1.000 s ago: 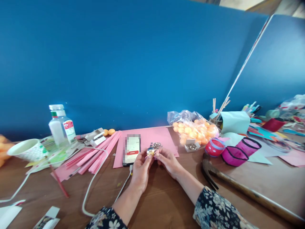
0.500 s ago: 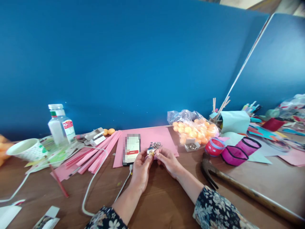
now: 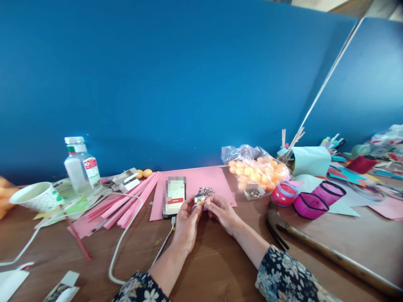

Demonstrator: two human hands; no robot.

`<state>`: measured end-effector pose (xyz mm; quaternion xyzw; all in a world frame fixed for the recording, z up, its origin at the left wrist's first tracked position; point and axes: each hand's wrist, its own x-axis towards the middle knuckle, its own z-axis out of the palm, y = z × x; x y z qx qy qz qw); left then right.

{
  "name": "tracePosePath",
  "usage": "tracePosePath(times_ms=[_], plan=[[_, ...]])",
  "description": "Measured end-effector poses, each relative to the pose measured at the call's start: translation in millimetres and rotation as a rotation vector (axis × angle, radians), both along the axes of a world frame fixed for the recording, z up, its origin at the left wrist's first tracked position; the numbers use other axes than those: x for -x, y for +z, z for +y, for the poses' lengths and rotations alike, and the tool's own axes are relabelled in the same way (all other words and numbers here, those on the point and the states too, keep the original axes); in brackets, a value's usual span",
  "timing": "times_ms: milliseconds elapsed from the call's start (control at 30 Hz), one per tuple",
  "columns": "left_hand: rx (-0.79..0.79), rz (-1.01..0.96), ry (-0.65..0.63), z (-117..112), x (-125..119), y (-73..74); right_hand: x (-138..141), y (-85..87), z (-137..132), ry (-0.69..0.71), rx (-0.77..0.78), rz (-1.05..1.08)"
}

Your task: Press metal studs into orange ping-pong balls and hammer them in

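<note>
Between both hands is a small round ball (image 3: 199, 199) with a shiny silver, studded-looking surface and an orange-yellow patch at the lower side. My left hand (image 3: 186, 222) is closed around it from the left, thumb in front. My right hand (image 3: 223, 214) pinches at its right side with thumb and fingers together; anything small between those fingertips is hidden. Just behind the fingers, a heap of small shiny metal tacks (image 3: 207, 191) lies on a pink sheet (image 3: 195, 178). To the left of my left hand, a phone (image 3: 174, 197) rests on that sheet.
A bag of orange balls (image 3: 252, 167) and an open box of tacks (image 3: 253, 192) stand right of the sheet. A hammer (image 3: 302, 235) lies at right beside magenta pouches (image 3: 310, 205). Pink strips (image 3: 135, 203), a white cable (image 3: 118, 247), a paper cup (image 3: 36, 197) and bottle (image 3: 80, 165) are left.
</note>
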<state>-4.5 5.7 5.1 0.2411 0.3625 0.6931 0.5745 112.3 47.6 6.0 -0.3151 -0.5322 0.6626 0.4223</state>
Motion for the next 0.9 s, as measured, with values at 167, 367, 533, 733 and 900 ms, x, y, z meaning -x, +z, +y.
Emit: tracePosePath(times_ms=[167, 367, 533, 733, 900], plan=[[-0.001, -0.001, 0.003, -0.1, -0.2, 1.1, -0.1, -1.0, 0.0, -0.003, 0.0, -0.005], [0.001, 0.004, 0.011, -1.3, -0.7, 2.3, 0.0, 1.7, -0.4, -0.002, -0.015, -0.041], [0.013, 0.001, 0.017, -1.0, -0.4, 1.4, -0.1, 4.1, -1.1, 0.009, -0.028, -0.05], [0.013, 0.006, 0.017, -1.0, -0.2, 1.5, -0.6, 3.2, -1.5, 0.007, -0.023, -0.074], [0.006, 0.01, 0.011, -1.5, -0.1, 1.7, -0.9, 1.9, -1.5, 0.002, -0.031, -0.072]])
